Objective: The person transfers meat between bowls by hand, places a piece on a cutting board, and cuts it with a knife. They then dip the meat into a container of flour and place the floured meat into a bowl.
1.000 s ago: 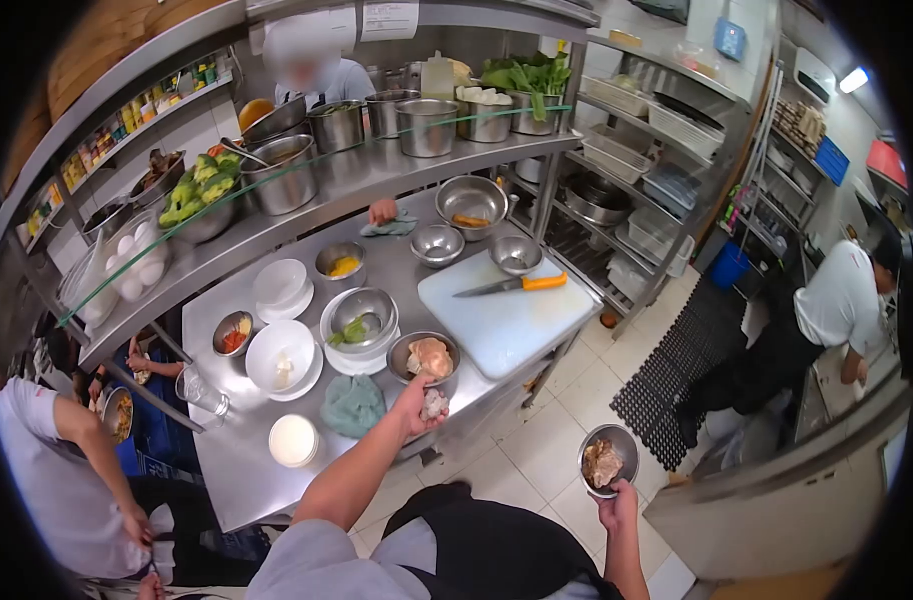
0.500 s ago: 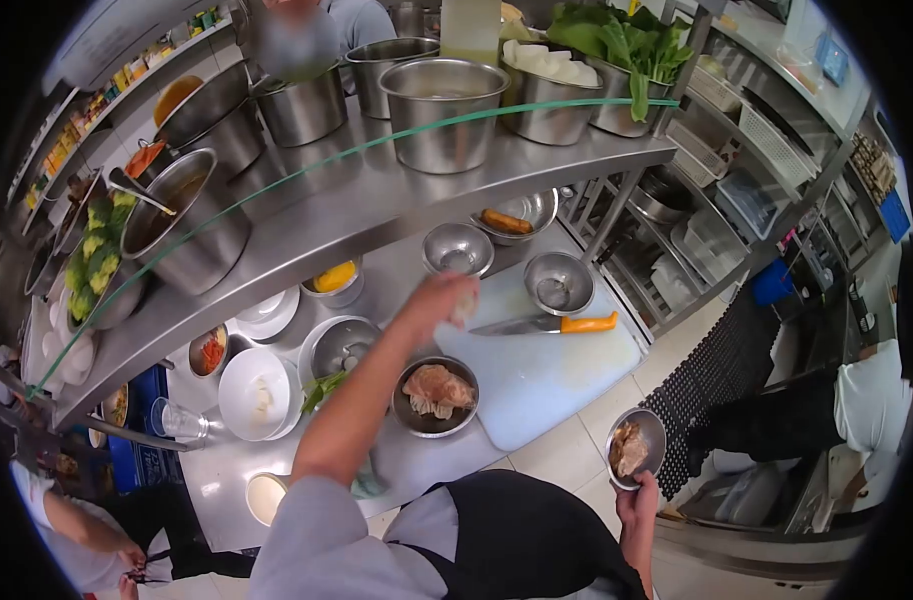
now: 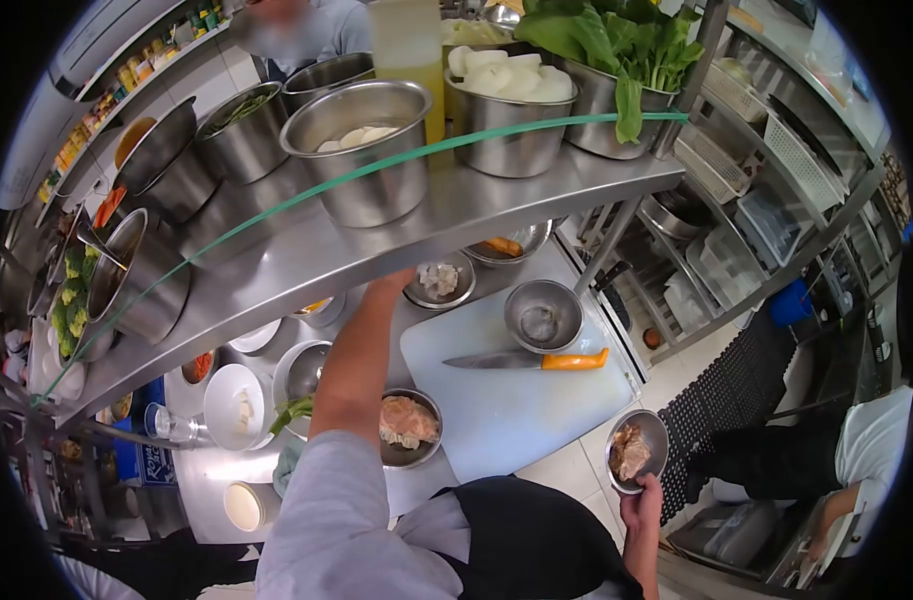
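Observation:
My right hand (image 3: 641, 503) grips the rim of a metal bowl (image 3: 637, 450) holding pieces of meat, out to the right beyond the table. My left hand (image 3: 395, 282) is partly behind the shelf edge, at the left rim of a small metal bowl (image 3: 441, 280) with white pieces in it; its fingers are hidden. Below that arm, another bowl with pinkish meat (image 3: 410, 420) stands beside the white cutting board (image 3: 517, 410). A knife with an orange handle (image 3: 575, 360) lies on the board, near an almost empty-looking metal bowl (image 3: 544, 315).
A steel shelf (image 3: 457, 205) with a green strip crosses ahead, bearing metal pots, broccoli and leafy greens (image 3: 627, 60). White bowls (image 3: 239, 405) and a plastic cup (image 3: 172, 424) stand at left. A person (image 3: 317, 30) is behind the shelf, another (image 3: 867, 450) at right.
My left hand has moved up and left, partly behind the shelf edge. White pieces now show in the small bowl. The view has shifted; my right hand still holds its bowl.

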{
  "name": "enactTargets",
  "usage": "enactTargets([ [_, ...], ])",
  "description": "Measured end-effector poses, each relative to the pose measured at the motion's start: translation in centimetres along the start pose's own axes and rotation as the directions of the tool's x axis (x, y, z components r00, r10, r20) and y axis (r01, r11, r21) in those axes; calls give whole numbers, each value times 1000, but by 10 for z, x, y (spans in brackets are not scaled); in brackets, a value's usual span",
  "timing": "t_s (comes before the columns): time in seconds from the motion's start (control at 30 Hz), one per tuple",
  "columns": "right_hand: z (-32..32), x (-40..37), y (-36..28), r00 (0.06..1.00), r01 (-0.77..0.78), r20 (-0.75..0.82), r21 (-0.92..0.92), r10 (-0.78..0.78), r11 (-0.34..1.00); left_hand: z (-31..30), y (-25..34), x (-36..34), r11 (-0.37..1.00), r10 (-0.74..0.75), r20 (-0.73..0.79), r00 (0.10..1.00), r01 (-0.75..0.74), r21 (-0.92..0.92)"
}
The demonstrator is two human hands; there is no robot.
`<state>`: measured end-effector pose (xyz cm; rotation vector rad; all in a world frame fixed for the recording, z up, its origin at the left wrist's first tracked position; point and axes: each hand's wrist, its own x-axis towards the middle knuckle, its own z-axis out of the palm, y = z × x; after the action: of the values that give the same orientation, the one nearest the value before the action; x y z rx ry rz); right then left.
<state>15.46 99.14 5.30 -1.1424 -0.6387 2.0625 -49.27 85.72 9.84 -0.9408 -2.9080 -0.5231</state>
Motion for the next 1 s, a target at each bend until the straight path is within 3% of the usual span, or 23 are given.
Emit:
enactTargets([
  [0.07,-8,7,-6,1000,-16,5,2,16,1000,-11,10,-1,997,-81,134,988,81,3],
  [0.2,-5,15,-10,1000,-28,15,16,28,999,-20,9,1,998,-59,119,991,61,-12],
  [0.27,0,17,-13,999,-26,20,19,26,999,-12,-15,15,996,89,136,987,-92,20],
  [0.3,4,17,-15,999,-29,33,13,28,999,-11,-18,13,996,88,131,987,-91,20],
  [0.47,23,9,-13,997,12,72,-69,-7,998,-10,-25,8,902,-179,46,983,183,-391],
  [0.53,37,3,-11,985,-21,164,-175,50,984,-10,-27,7,797,-288,56,956,272,-540],
  [0.63,70,-6,-2,983,-29,169,-225,69,974,-10,-31,5,577,-441,97,892,365,-730],
  [0.83,136,-9,21,941,-50,311,-262,134,964,-6,-46,-1,-10,-618,347,705,435,-901],
  [0.9,152,-5,28,930,-70,328,-290,168,954,21,-79,-5,5,-465,446,764,506,-862],
  [0.93,162,-4,30,916,-81,352,-307,192,948,22,-77,-14,2,-467,462,754,523,-852],
  [0.97,172,-2,32,899,-88,382,-323,215,942,9,-73,-23,344,-533,313,786,539,-769],
  [1.0,179,-3,34,899,-100,374,-328,226,939,-6,-68,-32,638,-537,153,829,518,-570],
])
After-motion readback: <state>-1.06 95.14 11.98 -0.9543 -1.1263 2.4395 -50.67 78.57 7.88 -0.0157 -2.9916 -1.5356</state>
